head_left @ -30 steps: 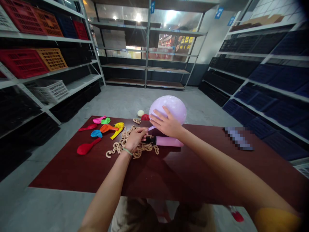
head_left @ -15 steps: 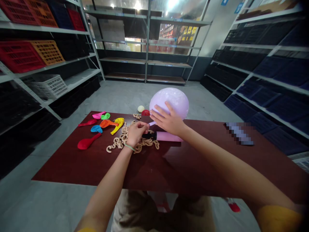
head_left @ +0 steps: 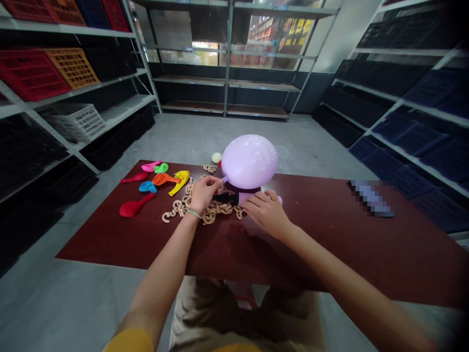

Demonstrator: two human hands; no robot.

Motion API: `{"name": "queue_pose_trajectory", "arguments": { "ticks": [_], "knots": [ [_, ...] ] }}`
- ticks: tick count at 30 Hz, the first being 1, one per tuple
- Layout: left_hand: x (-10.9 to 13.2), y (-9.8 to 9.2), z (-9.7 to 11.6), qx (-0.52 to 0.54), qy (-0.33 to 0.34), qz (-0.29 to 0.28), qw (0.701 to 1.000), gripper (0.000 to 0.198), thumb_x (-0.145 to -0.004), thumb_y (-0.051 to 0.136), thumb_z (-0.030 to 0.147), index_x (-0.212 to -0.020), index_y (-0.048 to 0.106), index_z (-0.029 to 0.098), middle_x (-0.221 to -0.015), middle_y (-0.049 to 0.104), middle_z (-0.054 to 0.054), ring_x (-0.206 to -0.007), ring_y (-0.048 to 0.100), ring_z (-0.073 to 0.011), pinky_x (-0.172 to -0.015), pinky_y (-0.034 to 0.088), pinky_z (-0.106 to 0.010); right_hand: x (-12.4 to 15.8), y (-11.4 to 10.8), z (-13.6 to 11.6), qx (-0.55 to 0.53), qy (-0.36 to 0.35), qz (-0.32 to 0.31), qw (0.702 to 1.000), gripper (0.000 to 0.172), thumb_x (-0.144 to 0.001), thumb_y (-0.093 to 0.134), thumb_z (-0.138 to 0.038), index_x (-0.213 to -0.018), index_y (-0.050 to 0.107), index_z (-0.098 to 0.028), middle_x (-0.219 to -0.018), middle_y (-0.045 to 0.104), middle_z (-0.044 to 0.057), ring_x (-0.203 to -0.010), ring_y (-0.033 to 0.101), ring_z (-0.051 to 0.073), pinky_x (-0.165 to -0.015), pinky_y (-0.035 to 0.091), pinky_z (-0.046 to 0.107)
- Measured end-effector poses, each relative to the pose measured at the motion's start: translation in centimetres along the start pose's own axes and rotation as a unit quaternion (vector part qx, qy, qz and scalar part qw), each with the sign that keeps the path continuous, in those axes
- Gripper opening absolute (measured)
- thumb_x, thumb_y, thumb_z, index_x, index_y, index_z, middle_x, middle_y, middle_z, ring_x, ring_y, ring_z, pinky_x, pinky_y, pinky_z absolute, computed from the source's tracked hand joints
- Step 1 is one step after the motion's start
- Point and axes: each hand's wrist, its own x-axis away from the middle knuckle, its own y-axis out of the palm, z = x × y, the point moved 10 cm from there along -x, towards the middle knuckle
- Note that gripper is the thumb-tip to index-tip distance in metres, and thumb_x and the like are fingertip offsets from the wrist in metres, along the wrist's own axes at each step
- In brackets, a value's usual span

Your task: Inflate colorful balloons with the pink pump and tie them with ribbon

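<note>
An inflated light purple balloon [head_left: 251, 161] stands above the table, its neck pinched between the thumb and fingers of my left hand [head_left: 202, 196]. Below it, a pink balloon pump [head_left: 244, 198] with a black end lies on the table. My right hand [head_left: 269, 214] is curled over the pump's pink barrel, palm down. Beige twisted strands [head_left: 214, 215] lie in a heap under and around my left hand and the pump's black end. The balloon hides part of a small red thing behind it.
Limp balloons lie on the table's left side: a red balloon [head_left: 132, 205], a blue balloon [head_left: 148, 187], a yellow balloon [head_left: 179, 183] and several others. A pale round object [head_left: 216, 158] sits at the far edge. A blurred dark item [head_left: 372, 198] lies right. Shelves with crates surround the table [head_left: 330, 239].
My right hand has left the balloon's side and come down onto the pump. The balloon has shifted slightly left, its neck still pinched in my left hand.
</note>
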Motion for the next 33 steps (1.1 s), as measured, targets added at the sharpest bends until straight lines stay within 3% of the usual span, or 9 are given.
{"name": "queue_pose_trajectory", "arguments": {
  "ticks": [6,10,13,17,20,24,28,30,33],
  "knots": [
    [0.2,0.1,-0.1,-0.004,0.006,0.013,1.000,0.018,-0.075,0.073,0.034,-0.077,0.068,0.016,-0.060,0.063,0.001,-0.053,0.056,-0.0104,-0.056,0.046,-0.023,1.6,2.7,-1.7,-0.006,-0.026,-0.033,0.999,0.024,-0.097,0.048,-0.022,-0.113,0.064,-0.024,-0.097,0.068,0.004,-0.092,0.049,0.021,-0.082,0.029,0.038],
    [0.1,0.2,-0.1,0.004,0.006,0.010,1.000,0.019,-0.074,0.073,0.034,-0.077,0.068,0.016,-0.061,0.063,0.001,-0.054,0.055,-0.0098,-0.057,0.046,-0.022,1.3,1.8,-0.8,-0.044,0.004,-0.003,0.999,0.017,-0.096,0.049,-0.022,-0.093,0.065,-0.020,-0.095,0.067,0.004,-0.090,0.049,0.020,-0.081,0.030,0.037],
    [0.1,0.3,-0.1,0.013,-0.001,0.009,1.000,0.020,-0.074,0.073,0.034,-0.077,0.067,0.016,-0.062,0.063,0.001,-0.053,0.055,-0.0093,-0.057,0.046,-0.022,1.0,0.8,0.5,-0.061,0.035,0.004,0.998,0.016,-0.096,0.049,-0.023,-0.094,0.064,-0.020,-0.101,0.067,0.004,-0.092,0.049,0.020,-0.081,0.032,0.036],
    [0.2,0.5,-0.2,0.014,0.004,0.003,1.000,0.022,-0.074,0.073,0.036,-0.078,0.067,0.016,-0.062,0.063,0.001,-0.054,0.055,-0.0097,-0.057,0.047,-0.022,1.0,2.0,-0.9,0.007,-0.055,-0.026,0.998,0.024,-0.095,0.049,-0.019,-0.114,0.062,-0.024,-0.105,0.067,0.004,-0.095,0.049,0.021,-0.082,0.033,0.038],
    [0.2,0.7,-0.3,0.018,0.005,-0.009,1.000,0.023,-0.074,0.073,0.037,-0.078,0.067,0.016,-0.063,0.063,0.001,-0.055,0.056,-0.0099,-0.057,0.047,-0.022,1.0,3.1,-2.0,-0.001,-0.090,-0.037,0.995,0.022,-0.096,0.048,-0.020,-0.109,0.064,-0.024,-0.106,0.067,0.004,-0.095,0.051,0.020,-0.083,0.036,0.037],
    [0.3,0.7,0.0,0.023,0.007,-0.012,1.000,0.023,-0.074,0.074,0.037,-0.078,0.067,0.016,-0.063,0.063,0.001,-0.055,0.055,-0.0096,-0.057,0.046,-0.022,-0.2,1.6,-1.2,-0.179,-0.012,-0.043,0.983,0.019,-0.098,0.046,-0.027,-0.096,0.064,-0.021,-0.103,0.068,0.003,-0.099,0.054,0.019,-0.086,0.039,0.035],
    [0.3,0.8,0.3,0.021,0.014,-0.012,1.000,0.023,-0.074,0.073,0.037,-0.079,0.067,0.016,-0.062,0.063,0.001,-0.054,0.055,-0.0100,-0.058,0.046,-0.022,-1.5,-0.7,1.8,-0.385,0.122,-0.074,0.912,0.018,-0.098,0.046,-0.032,-0.094,0.059,-0.020,-0.089,0.067,0.002,-0.080,0.058,0.013,-0.073,0.043,0.028],
    [0.4,0.9,0.3,0.017,0.015,-0.013,1.000,0.022,-0.074,0.073,0.036,-0.079,0.067,0.016,-0.062,0.063,0.001,-0.054,0.056,-0.0101,-0.058,0.046,-0.023,-2.0,-1.7,3.5,-0.402,0.169,-0.069,0.897,0.019,-0.097,0.047,-0.035,-0.094,0.058,-0.020,-0.086,0.066,0.002,-0.075,0.057,0.013,-0.069,0.043,0.028],
    [0.4,0.9,0.3,0.005,0.019,-0.015,1.000,0.020,-0.076,0.072,0.035,-0.080,0.067,0.016,-0.061,0.063,0.001,-0.054,0.056,-0.0101,-0.057,0.046,-0.022,-3.0,-2.6,4.7,-0.379,0.166,-0.081,0.907,0.017,-0.095,0.050,-0.033,-0.093,0.060,-0.019,-0.084,0.066,0.001,-0.073,0.056,0.013,-0.068,0.042,0.027]
  ]
}}
